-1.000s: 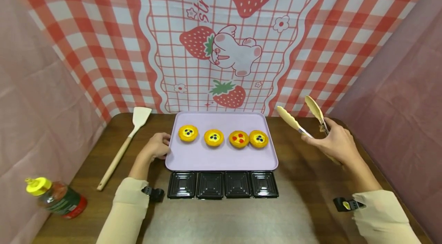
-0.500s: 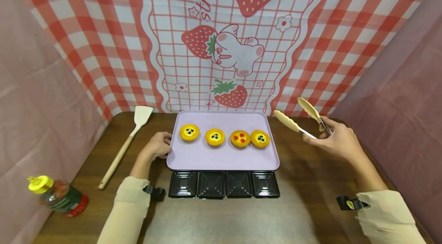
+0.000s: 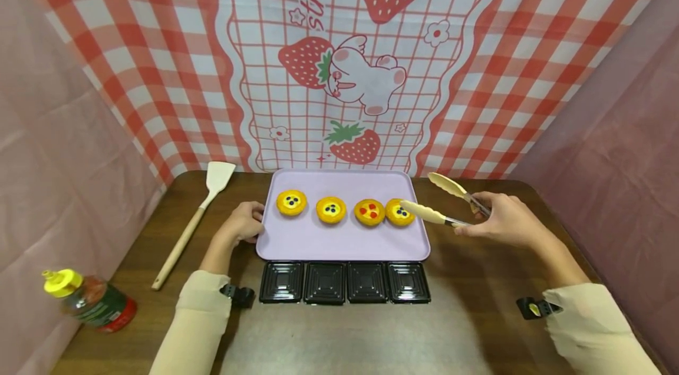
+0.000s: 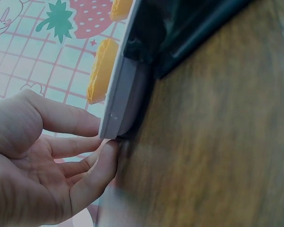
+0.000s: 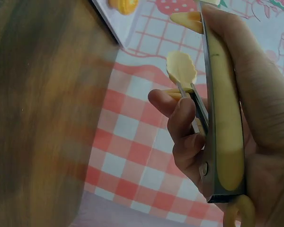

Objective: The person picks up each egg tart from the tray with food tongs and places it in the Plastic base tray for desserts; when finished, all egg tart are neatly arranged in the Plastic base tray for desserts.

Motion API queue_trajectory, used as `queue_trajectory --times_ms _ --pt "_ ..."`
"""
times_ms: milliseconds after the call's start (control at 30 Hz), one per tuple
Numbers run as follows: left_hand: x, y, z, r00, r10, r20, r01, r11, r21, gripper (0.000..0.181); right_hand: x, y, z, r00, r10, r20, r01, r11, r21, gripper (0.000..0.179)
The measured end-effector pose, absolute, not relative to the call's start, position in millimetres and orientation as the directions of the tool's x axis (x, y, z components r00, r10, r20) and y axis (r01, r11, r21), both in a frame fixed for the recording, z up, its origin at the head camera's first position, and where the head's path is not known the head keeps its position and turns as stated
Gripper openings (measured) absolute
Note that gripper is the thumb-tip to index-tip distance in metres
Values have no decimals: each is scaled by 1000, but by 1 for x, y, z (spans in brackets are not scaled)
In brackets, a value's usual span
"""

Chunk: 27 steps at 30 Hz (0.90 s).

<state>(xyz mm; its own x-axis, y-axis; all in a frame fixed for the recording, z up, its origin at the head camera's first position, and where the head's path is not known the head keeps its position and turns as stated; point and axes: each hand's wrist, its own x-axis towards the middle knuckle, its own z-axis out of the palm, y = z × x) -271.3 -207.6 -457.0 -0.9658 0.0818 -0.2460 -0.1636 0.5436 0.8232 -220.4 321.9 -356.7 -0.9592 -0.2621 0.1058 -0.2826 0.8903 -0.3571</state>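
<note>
On the left, my left hand (image 3: 245,223) holds the edge of a lilac tray (image 3: 339,245); the left wrist view shows the thumb and fingers around its rim (image 4: 116,104). Several egg tarts lie in a row on the tray: a left one (image 3: 292,203) and a middle one (image 3: 331,210) with blue dots, one with red pieces (image 3: 369,212), and a rightmost blue-dotted tart (image 3: 395,217). My right hand (image 3: 511,219) grips cream-tipped metal tongs (image 3: 428,214), their arms spread. The nearer tip overlaps the rightmost tart in the head view; the other is beyond the tray's right edge.
Several square black plastic containers (image 3: 324,282) line the tray's front edge. A white spatula (image 3: 193,221) with a wooden handle lies at left. A yellow-capped bottle (image 3: 95,304) stands front left. A strawberry-print cloth (image 3: 339,68) hangs behind the wooden table (image 3: 467,316).
My right hand has moved left with the tongs, whose nearer tip now overlaps the rightmost tart. The left hand keeps its place at the tray.
</note>
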Motion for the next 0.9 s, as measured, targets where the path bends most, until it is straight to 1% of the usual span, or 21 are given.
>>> queue_trajectory --times_ms 100,300,367,467,767,900 --pt "-271 -208 -457 -968 82 -238 -158 537 829 59 -225 316 -360 -956 -283 81 -294 894 -339 69" --pt "-271 -207 -458 -969 84 -231 -152 536 830 59 -231 308 -367 -946 -323 34 -317 896 -312 68" --pt "-271 -208 -457 -969 84 -231 -151 537 830 59 -233 306 -370 -943 -331 29 -323 892 -316 68" --pt "-270 -208 -456 -969 82 -234 -155 535 830 60 -236 303 -375 -942 -335 13 -320 887 -333 60" --pt "-271 -209 -457 -968 84 -236 -158 526 836 62 -242 296 -383 -947 -318 -44 -281 886 -369 47" --pt "-272 -209 -458 -968 80 -236 -160 526 835 62 -243 294 -386 -946 -316 -68 -270 888 -372 44"
